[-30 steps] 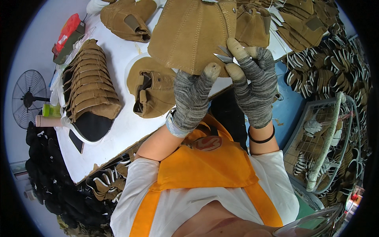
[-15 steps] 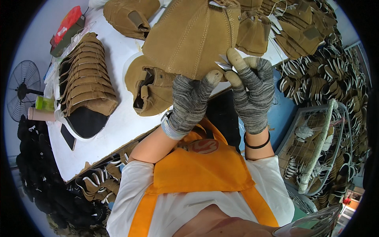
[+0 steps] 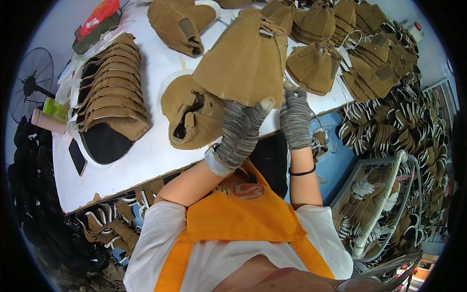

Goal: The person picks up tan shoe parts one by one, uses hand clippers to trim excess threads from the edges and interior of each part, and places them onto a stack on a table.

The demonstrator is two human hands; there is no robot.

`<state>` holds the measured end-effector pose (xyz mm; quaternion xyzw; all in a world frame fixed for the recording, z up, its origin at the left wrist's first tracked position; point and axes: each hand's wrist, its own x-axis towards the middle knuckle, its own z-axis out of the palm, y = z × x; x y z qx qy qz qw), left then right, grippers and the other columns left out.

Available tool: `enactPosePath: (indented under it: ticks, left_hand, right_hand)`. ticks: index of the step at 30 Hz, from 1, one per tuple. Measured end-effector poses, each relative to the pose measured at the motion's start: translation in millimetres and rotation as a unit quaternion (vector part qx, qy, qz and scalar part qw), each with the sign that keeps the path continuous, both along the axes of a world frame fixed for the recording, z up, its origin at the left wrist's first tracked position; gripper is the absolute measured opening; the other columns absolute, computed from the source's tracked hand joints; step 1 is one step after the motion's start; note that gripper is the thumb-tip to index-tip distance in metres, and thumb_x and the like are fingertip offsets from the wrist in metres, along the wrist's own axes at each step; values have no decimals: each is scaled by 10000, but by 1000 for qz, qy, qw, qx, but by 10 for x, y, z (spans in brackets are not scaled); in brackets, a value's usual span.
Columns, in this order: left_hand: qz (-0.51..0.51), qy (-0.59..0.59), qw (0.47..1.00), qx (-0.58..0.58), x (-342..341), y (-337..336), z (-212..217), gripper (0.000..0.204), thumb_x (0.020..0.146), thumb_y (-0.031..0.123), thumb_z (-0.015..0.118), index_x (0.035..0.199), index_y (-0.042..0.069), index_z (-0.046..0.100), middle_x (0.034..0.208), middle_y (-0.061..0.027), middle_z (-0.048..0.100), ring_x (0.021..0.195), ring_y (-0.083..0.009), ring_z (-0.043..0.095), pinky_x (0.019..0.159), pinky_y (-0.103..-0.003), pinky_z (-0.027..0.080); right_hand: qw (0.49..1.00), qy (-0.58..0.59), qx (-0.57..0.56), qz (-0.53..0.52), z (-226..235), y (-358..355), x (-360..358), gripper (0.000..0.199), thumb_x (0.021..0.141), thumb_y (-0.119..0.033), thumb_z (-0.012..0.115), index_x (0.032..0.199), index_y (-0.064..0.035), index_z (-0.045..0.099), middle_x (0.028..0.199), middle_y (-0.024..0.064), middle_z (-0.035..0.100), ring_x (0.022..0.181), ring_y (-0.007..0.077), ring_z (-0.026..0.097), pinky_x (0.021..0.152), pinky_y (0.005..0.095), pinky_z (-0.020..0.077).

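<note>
Holds the broad, brown, stitched suede-like shoe upper [image 3: 245,61] over the white desk [image 3: 121,170], pinching the upper's lower edge in the grey-knit-gloved left hand [image 3: 238,131], presumably for steadiness; bunches the likewise gloved right hand [image 3: 295,119] beside the upper's right edge, cannot tell around what.

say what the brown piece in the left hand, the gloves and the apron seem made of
Brown piece: probably suede or imitation, matte, velvety-looking surface. Gloves: likely knit, from mottled grey striations; fibre unclear. Apron: probably cloth, matte orange, softly creased.
</note>
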<state>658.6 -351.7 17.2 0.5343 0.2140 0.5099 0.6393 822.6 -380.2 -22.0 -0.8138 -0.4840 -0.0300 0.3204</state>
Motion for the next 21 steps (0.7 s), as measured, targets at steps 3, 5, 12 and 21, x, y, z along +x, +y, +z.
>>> enactPosePath:
  ticks: [3, 5, 12, 21]
  left_hand:
    - [-38, -51, 996, -69, 18, -18, 34, 356, 860, 148, 683, 1142, -21, 547, 1071, -78, 602, 961, -151, 562, 855, -291, 471]
    - [-24, -47, 998, -46, 48, 26, -24, 356, 865, 156, 676, 1140, -28, 546, 1070, -89, 604, 959, -158, 568, 853, -292, 474]
    - [-19, -3, 1000, 10, 76, 38, -74, 332, 886, 176, 647, 1139, -19, 553, 1074, -105, 613, 963, -169, 579, 861, -292, 470]
    - [-19, 95, 990, 107, 63, -28, -306, 370, 859, 186, 678, 1168, 16, 567, 1108, -106, 624, 1004, -218, 586, 883, -354, 456]
  right_hand:
    - [997, -47, -26, 56, -95, 177, -81, 445, 764, 24, 533, 1202, -42, 574, 1076, 197, 567, 916, 346, 590, 800, 410, 484]
    - [997, -4, -58, 55, -75, 222, -137, 437, 732, 20, 551, 1166, -22, 584, 1093, 190, 566, 932, 345, 580, 809, 418, 476]
    - [988, 93, 90, 88, -245, 312, -15, 332, 815, -51, 573, 1143, -2, 590, 1158, 137, 561, 1010, 280, 556, 904, 381, 430]
    - [919, 37, 347, 186, 1069, -37, -173, 317, 866, -195, 651, 1148, -53, 636, 966, 70, 609, 902, 190, 553, 792, 316, 458]
